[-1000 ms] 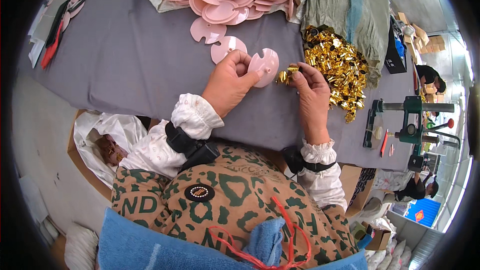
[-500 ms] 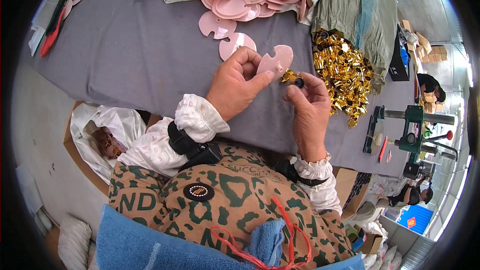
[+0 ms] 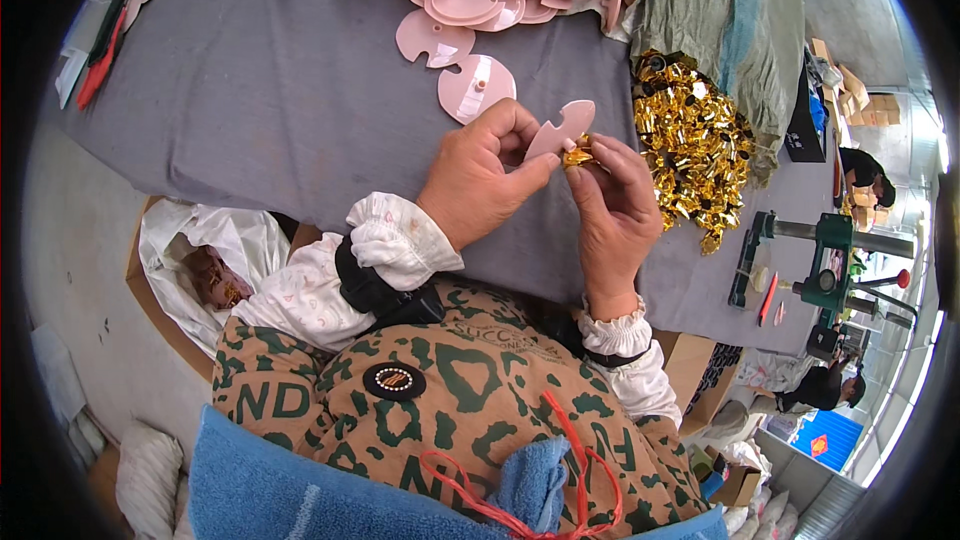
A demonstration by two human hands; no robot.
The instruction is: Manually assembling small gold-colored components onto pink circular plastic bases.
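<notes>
Between thumb and fingers, my left hand pinches a thin pink plastic disc with a notch in its edge. The disc is tilted, almost side-on. My right hand is closed on a small shiny gold piece, which meets the small peg on the disc's face; whether it is seated there I cannot tell. Just beyond my left hand lies a loose pink disc with a peg, partly touching a second notched disc. To the right spreads a heap of gold pieces with dark round parts.
Many pink discs spill from a white sack at the far edge of the grey-covered table. A grey-green sack lies behind the gold heap. A green hand press stands right. Red-and-black-handled tools lie far left. An opened box sits below left.
The gold piece in my right hand has come up against the disc's peg. My left hand has turned the disc more side-on, and both hands are closer together.
</notes>
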